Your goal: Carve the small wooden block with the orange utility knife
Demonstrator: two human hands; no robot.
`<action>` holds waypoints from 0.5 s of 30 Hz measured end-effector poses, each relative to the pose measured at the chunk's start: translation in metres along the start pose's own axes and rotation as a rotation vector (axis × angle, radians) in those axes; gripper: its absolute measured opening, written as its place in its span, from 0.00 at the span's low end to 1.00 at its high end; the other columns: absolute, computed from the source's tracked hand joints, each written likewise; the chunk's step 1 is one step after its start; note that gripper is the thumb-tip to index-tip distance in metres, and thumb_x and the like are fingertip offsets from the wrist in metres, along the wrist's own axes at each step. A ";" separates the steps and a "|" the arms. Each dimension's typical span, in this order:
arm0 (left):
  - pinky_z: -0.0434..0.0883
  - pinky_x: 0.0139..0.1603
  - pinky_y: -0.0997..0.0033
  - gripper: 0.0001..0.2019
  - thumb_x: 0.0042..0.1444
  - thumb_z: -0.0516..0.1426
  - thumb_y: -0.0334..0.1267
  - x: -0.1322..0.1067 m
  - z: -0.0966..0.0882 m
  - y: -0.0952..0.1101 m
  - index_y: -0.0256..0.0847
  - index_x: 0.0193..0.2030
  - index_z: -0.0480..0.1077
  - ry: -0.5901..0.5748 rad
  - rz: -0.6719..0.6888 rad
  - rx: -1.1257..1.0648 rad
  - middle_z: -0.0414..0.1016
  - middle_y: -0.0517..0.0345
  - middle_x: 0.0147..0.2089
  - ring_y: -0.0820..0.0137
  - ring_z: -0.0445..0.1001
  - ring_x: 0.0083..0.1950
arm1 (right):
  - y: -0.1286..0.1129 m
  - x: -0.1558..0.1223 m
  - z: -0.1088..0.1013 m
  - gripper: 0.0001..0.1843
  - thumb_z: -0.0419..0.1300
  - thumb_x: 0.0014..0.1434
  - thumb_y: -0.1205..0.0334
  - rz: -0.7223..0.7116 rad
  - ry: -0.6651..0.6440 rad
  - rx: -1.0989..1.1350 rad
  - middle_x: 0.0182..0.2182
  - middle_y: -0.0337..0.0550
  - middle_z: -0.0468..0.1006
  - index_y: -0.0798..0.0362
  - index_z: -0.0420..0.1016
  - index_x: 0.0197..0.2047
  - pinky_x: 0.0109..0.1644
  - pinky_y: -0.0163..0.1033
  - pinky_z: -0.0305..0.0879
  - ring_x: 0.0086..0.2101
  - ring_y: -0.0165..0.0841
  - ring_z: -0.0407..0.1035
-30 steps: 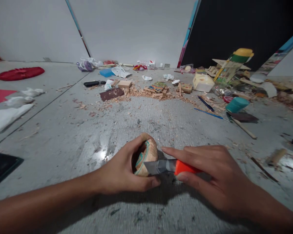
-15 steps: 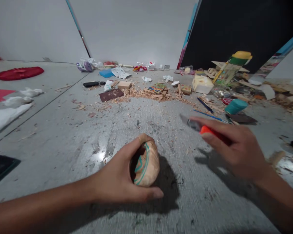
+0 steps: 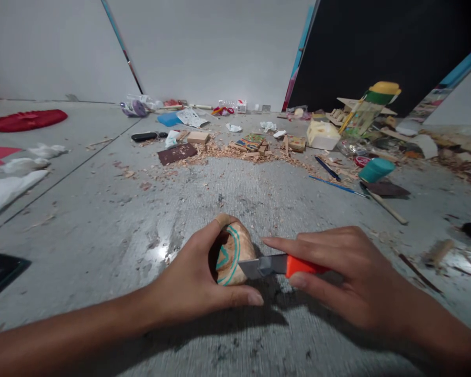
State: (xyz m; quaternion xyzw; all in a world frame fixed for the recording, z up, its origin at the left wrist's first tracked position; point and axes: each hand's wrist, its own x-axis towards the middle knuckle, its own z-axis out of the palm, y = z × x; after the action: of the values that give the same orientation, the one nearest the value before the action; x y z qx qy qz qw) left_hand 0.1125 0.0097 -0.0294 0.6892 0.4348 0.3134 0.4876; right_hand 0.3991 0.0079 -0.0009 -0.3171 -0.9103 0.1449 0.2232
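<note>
My left hand (image 3: 196, 272) is closed around a pale, rounded piece of wood (image 3: 244, 242) with teal lines drawn on its face. The thumb lies along its near side, and the palm hides its left part. In my right hand (image 3: 349, 272) is a utility knife (image 3: 304, 266) with an orange handle, its index finger stretched out above the blade. The blade points left, and its tip overlaps the marked edge of the wood; whether it cuts in I cannot tell.
Wood shavings (image 3: 223, 151) lie in an arc across the floor ahead. A brown sandpaper piece (image 3: 177, 154) and a wooden block (image 3: 198, 137) are among them. To the right are a teal cylinder (image 3: 377, 170), a thin blue brush (image 3: 333, 185) and a yellow-lidded bottle (image 3: 377, 104). A dark phone (image 3: 3, 272) lies left.
My right hand has moved left and down with the knife, bringing the blade from open air to the wood's edge. The left hand keeps its hold, with the wood slightly turned.
</note>
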 end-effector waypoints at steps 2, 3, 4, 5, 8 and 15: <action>0.74 0.42 0.67 0.34 0.45 0.79 0.50 0.000 0.001 0.000 0.45 0.52 0.69 0.005 -0.007 0.002 0.75 0.60 0.43 0.63 0.73 0.43 | -0.001 0.000 0.000 0.22 0.60 0.77 0.56 -0.001 -0.007 -0.010 0.41 0.40 0.90 0.45 0.78 0.71 0.47 0.43 0.76 0.35 0.35 0.83; 0.74 0.42 0.68 0.34 0.45 0.79 0.50 0.001 0.001 0.000 0.45 0.52 0.68 0.008 -0.007 0.004 0.74 0.60 0.42 0.64 0.73 0.42 | -0.001 -0.001 0.000 0.22 0.60 0.77 0.56 0.000 -0.006 -0.011 0.42 0.41 0.90 0.45 0.78 0.71 0.46 0.42 0.75 0.36 0.35 0.83; 0.73 0.41 0.68 0.33 0.45 0.79 0.50 0.001 0.001 0.000 0.45 0.51 0.68 0.009 -0.004 0.009 0.74 0.61 0.42 0.64 0.73 0.42 | -0.002 -0.001 0.000 0.22 0.60 0.77 0.57 0.001 -0.004 -0.008 0.43 0.41 0.90 0.45 0.77 0.71 0.46 0.42 0.75 0.37 0.35 0.84; 0.73 0.41 0.68 0.33 0.45 0.79 0.50 0.001 0.002 0.001 0.44 0.51 0.68 0.011 0.002 0.013 0.74 0.61 0.41 0.64 0.73 0.42 | -0.002 -0.001 0.001 0.22 0.59 0.78 0.57 -0.002 -0.001 -0.002 0.44 0.41 0.90 0.45 0.77 0.71 0.46 0.42 0.74 0.38 0.36 0.84; 0.71 0.39 0.70 0.31 0.47 0.78 0.48 0.001 0.002 0.002 0.44 0.50 0.68 0.005 0.018 0.017 0.73 0.63 0.40 0.66 0.72 0.40 | -0.003 0.001 0.001 0.21 0.58 0.79 0.58 -0.030 -0.002 0.043 0.42 0.39 0.89 0.46 0.76 0.71 0.42 0.40 0.70 0.38 0.34 0.83; 0.67 0.33 0.73 0.28 0.47 0.75 0.38 -0.001 -0.002 0.015 0.44 0.50 0.65 -0.116 -0.028 -0.110 0.70 0.67 0.36 0.70 0.69 0.35 | 0.003 0.007 -0.001 0.21 0.51 0.84 0.53 -0.176 0.052 0.007 0.28 0.34 0.78 0.52 0.76 0.69 0.32 0.40 0.58 0.25 0.31 0.70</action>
State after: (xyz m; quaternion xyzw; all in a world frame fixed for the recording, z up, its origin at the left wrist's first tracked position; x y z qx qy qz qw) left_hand 0.1148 0.0078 -0.0149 0.6725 0.3973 0.2894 0.5533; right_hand 0.3965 0.0146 0.0013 -0.2388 -0.9280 0.1195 0.2600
